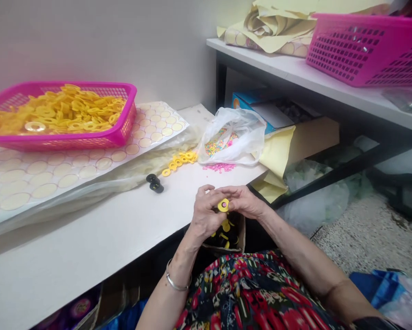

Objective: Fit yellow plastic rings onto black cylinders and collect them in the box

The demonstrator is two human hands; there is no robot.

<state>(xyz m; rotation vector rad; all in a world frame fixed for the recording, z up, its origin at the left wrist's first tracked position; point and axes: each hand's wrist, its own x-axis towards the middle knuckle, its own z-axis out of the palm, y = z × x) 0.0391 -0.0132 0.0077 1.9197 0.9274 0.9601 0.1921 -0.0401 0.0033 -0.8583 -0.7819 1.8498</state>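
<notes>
My left hand [206, 214] pinches a small yellow piece [221, 202] with a pink bead at its dark centre. My right hand [246, 201] meets it from the other side, its thumb and fingertips closed at the piece's edge. Directly beneath both hands is a cardboard box [242, 234] of black and yellow pieces [226, 225], partly hidden by the hands. On the white table [130, 220] ahead lie a short row of yellow rings [180, 161], a couple of black round parts [155, 183] and scattered pink beads [219, 167].
A plastic bag [249, 133] of multicoloured beads stands open behind the pink beads. At left, a pink basket [130, 107] heaped with yellow rings rests on printed sheets [68, 178]. A raised shelf [288, 68] at right carries another pink basket [346, 50], above an open carton [315, 142].
</notes>
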